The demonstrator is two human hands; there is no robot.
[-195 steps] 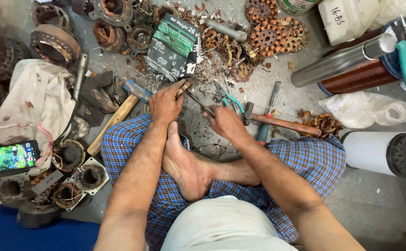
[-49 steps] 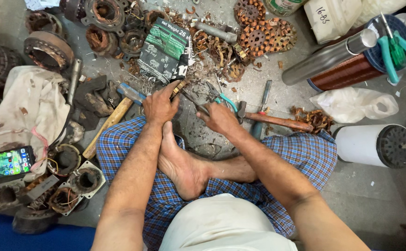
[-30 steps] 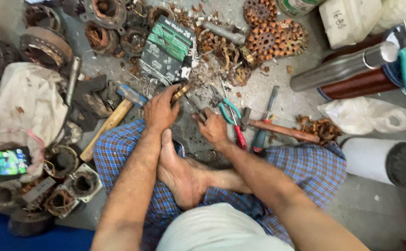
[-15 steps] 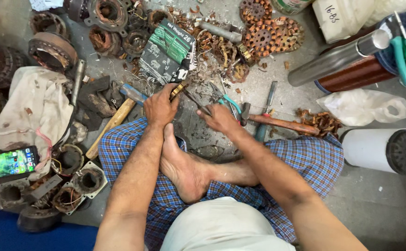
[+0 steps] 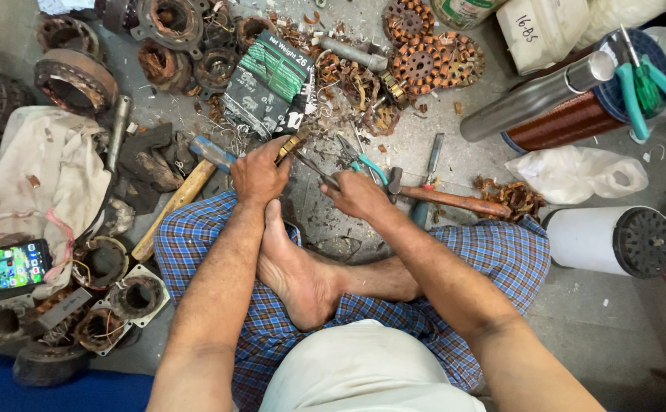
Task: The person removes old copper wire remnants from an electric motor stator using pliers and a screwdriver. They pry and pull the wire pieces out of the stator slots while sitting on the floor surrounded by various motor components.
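I sit cross-legged on a concrete floor. My left hand (image 5: pixel 259 172) is closed around a small brownish metal part whose tip (image 5: pixel 290 145) sticks out past the fingers. My right hand (image 5: pixel 357 194) grips a thin dark metal tool (image 5: pixel 314 168) whose point reaches toward that part. The two hands are close together, just beyond my bare foot (image 5: pixel 296 271). Teal-handled pliers (image 5: pixel 367 164) lie on the floor right behind my right hand.
A wooden-handled hammer (image 5: pixel 182 197) lies left of my hands, another hammer (image 5: pixel 455 202) to the right. Rusty motor stators (image 5: pixel 74 76), copper laminations (image 5: pixel 424 61), a dark printed bag (image 5: pixel 266 84), a phone (image 5: pixel 6 267), a cloth bag (image 5: pixel 35 172), a copper wire spool (image 5: pixel 569 122) and a white cylinder (image 5: pixel 608 240) surround me.
My hands stay together working the small part with only slight shifts. The view has wobbled a little. The right hand has moved slightly back toward the left hand.
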